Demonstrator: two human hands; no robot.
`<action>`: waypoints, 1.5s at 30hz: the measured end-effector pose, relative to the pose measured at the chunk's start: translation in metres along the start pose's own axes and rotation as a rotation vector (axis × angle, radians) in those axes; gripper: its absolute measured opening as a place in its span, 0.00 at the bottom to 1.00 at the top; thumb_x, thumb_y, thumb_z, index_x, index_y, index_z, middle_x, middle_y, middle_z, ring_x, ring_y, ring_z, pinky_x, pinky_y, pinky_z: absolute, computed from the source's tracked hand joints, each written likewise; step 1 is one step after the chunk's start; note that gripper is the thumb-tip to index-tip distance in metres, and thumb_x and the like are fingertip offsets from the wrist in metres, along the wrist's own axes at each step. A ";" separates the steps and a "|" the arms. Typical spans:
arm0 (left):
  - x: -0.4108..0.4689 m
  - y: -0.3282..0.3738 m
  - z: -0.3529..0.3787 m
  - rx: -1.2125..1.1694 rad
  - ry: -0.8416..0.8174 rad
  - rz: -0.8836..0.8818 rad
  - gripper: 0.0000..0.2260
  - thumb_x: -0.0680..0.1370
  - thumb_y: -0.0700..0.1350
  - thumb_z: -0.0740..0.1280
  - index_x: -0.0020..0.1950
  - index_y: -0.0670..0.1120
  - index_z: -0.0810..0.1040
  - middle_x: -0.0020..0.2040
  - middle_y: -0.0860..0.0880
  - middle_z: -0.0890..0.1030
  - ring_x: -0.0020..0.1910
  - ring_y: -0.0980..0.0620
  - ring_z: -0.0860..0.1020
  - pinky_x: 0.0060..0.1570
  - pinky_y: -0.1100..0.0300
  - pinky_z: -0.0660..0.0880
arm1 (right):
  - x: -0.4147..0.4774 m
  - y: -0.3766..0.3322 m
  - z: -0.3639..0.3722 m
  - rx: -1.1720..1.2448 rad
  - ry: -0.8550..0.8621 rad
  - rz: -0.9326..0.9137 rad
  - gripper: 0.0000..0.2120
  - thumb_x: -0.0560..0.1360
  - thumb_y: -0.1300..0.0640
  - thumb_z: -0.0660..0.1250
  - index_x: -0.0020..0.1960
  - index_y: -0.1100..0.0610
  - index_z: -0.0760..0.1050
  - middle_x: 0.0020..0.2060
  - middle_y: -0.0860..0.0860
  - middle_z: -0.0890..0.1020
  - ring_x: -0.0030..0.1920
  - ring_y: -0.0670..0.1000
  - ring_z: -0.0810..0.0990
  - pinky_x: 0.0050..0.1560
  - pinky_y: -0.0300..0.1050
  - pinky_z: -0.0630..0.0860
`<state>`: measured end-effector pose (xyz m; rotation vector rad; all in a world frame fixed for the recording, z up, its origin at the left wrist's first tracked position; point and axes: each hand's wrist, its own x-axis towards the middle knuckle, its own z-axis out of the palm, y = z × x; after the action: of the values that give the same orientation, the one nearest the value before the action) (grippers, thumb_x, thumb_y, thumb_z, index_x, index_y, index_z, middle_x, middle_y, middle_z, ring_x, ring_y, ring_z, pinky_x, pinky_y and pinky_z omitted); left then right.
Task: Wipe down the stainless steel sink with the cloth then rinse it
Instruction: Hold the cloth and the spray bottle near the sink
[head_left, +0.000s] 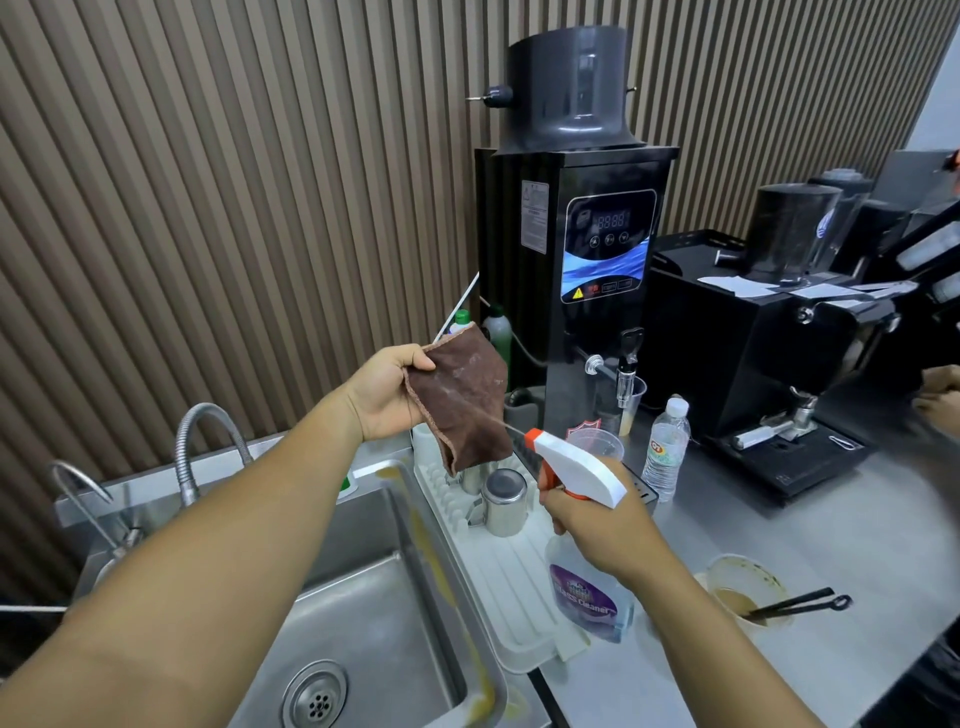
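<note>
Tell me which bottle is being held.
The spray bottle, gripped by the right hand at its trigger neck; the water bottle stands untouched on the counter, the green bottle behind the cloth.

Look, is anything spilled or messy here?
Yes. A yellow-brown spill streaks along the right rim of the stainless steel sink and pools near its front corner. On the counter, a plastic cup smeared with brown residue also looks dirty.
</note>
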<state>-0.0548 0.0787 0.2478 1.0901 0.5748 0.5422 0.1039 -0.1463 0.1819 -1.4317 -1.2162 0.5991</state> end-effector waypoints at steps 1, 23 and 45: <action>0.000 -0.004 -0.001 -0.011 -0.001 0.002 0.22 0.75 0.37 0.52 0.64 0.40 0.77 0.54 0.40 0.82 0.49 0.44 0.82 0.54 0.50 0.79 | -0.001 0.002 0.001 -0.013 -0.005 -0.010 0.03 0.70 0.66 0.65 0.38 0.61 0.74 0.32 0.63 0.75 0.31 0.51 0.71 0.35 0.50 0.71; 0.000 -0.012 -0.004 -0.128 -0.055 -0.005 0.21 0.71 0.40 0.56 0.53 0.43 0.86 0.53 0.40 0.83 0.48 0.43 0.84 0.47 0.47 0.83 | -0.011 0.029 -0.017 0.070 0.055 0.044 0.06 0.70 0.69 0.66 0.38 0.60 0.76 0.31 0.57 0.77 0.30 0.50 0.72 0.34 0.44 0.72; 0.008 -0.019 -0.013 -0.085 -0.011 -0.011 0.22 0.74 0.39 0.53 0.62 0.43 0.79 0.56 0.41 0.82 0.52 0.42 0.82 0.61 0.44 0.74 | -0.018 0.024 -0.005 0.084 0.024 0.070 0.18 0.66 0.64 0.63 0.49 0.48 0.82 0.40 0.54 0.81 0.32 0.48 0.76 0.36 0.41 0.76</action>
<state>-0.0555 0.0851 0.2245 1.0089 0.5431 0.5463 0.1104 -0.1615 0.1559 -1.4114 -1.1131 0.6722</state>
